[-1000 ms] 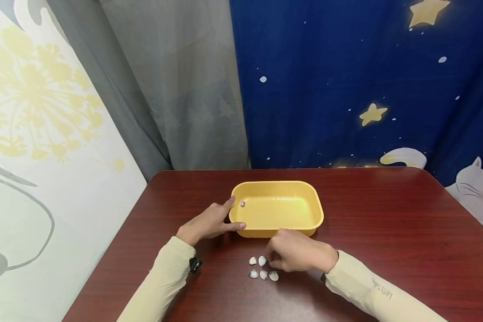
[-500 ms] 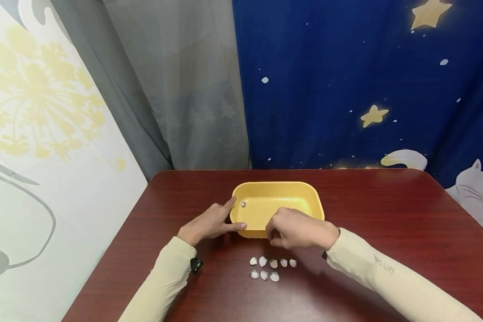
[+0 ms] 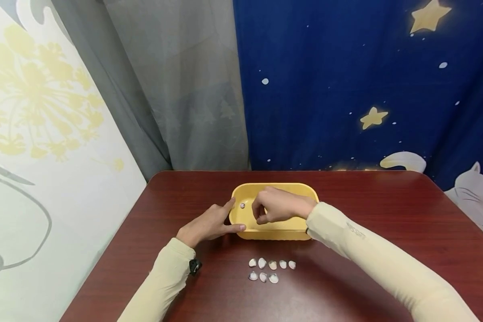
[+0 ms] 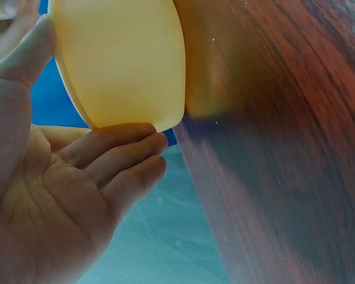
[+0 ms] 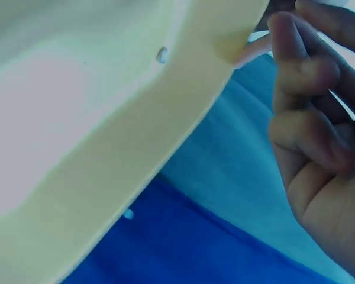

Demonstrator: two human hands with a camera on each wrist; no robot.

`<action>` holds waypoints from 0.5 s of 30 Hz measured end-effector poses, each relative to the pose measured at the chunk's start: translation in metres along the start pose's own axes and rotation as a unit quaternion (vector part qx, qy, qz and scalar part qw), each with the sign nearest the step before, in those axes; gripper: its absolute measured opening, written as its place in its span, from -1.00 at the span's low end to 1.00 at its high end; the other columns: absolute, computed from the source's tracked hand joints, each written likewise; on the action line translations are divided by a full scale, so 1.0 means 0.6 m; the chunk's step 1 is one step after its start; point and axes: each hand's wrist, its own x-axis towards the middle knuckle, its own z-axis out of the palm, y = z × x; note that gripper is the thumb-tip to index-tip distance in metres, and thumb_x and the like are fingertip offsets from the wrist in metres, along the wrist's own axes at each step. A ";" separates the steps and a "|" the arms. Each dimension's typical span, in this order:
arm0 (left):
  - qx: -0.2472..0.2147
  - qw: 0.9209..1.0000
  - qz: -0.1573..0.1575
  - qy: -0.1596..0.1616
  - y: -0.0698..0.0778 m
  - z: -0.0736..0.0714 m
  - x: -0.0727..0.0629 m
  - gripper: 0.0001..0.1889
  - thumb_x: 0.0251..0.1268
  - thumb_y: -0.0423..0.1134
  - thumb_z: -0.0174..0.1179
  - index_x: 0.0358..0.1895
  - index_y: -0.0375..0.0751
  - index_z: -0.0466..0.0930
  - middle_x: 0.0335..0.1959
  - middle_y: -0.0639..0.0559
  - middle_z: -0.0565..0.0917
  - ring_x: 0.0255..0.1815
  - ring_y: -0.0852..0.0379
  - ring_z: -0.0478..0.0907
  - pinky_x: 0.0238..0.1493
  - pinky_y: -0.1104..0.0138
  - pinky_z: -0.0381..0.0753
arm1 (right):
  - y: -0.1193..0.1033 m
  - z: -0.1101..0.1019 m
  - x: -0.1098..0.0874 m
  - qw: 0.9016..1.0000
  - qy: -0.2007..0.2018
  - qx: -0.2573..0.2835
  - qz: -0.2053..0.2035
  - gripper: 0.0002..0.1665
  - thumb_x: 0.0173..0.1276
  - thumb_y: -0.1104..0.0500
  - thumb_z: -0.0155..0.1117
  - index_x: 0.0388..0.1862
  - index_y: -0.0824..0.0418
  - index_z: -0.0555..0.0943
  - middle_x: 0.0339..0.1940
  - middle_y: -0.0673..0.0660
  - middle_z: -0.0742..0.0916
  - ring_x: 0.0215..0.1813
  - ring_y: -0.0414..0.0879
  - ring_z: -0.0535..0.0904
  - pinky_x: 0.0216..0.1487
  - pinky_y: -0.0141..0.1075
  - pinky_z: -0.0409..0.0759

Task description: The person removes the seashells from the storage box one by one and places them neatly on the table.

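Note:
A yellow plastic basin (image 3: 287,235) stands on the table with one small pale shell (image 3: 242,205) inside, near its left end. My left hand (image 3: 207,225) spans that end, thumb on the near rim and index finger at the far-left corner. Its other fingers (image 4: 127,157) lie fairly straight against the outer wall in the left wrist view. Over the basin is my right hand (image 3: 279,205), right of the shell, fingers loosely bent. In the right wrist view the right fingers (image 5: 305,133) show nothing between them, and the shell lies at the basin's inner edge.
In front of the basin, several small white shells lie in two rows, the farther row (image 3: 273,265) longer than the nearer row (image 3: 263,277). The dark red table (image 3: 386,237) ends at grey and blue curtains (image 3: 326,89). A white wall (image 3: 76,201) stands at left.
My right hand has moved from beside the shells on the table up over the basin's near rim and leftward above its inside, uncovering shells in the farther row. The left hand stays put.

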 end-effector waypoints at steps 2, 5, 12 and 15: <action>0.000 1.000 0.008 0.002 -0.001 -0.001 0.000 0.01 0.25 0.27 0.28 0.59 -0.26 0.08 -0.48 0.03 0.54 -0.39 0.17 0.49 -0.19 0.32 0.52 | 0.011 0.004 0.021 1.000 -0.019 0.019 0.015 -0.83 0.22 0.22 0.46 -0.54 0.03 0.72 -0.59 -0.14 0.70 -0.53 -0.35 0.49 -0.38 -0.47 0.49; 0.000 1.000 0.015 0.004 -0.002 0.000 0.002 0.00 0.26 0.26 0.29 0.58 -0.27 0.10 -0.54 0.05 0.51 -0.45 0.19 0.47 -0.25 0.34 0.50 | 0.027 0.009 0.052 0.998 -0.037 0.030 0.041 -0.84 0.23 0.21 0.47 -0.52 0.03 0.72 -0.58 -0.12 0.72 -0.54 -0.33 0.49 -0.37 -0.45 0.48; 0.002 1.000 0.012 0.006 -0.002 0.001 0.004 0.01 0.25 0.28 0.28 0.58 -0.26 0.10 -0.45 0.03 0.56 -0.34 0.17 0.51 -0.14 0.29 0.55 | 0.056 0.024 0.100 0.995 -0.014 0.000 0.098 -0.78 0.19 0.24 0.45 -0.62 0.06 0.69 -0.69 -0.12 0.61 -0.65 -0.28 0.45 -0.53 -0.47 0.43; -0.003 1.000 0.011 0.002 -0.001 0.000 0.002 0.01 0.25 0.28 0.28 0.59 -0.25 0.08 -0.46 0.05 0.57 -0.36 0.19 0.53 -0.11 0.29 0.57 | 0.066 0.036 0.116 0.993 -0.005 -0.043 0.111 -0.62 0.25 0.19 0.43 -0.74 0.05 0.58 -0.78 -0.13 0.45 -0.66 -0.27 0.32 -0.56 -0.46 0.30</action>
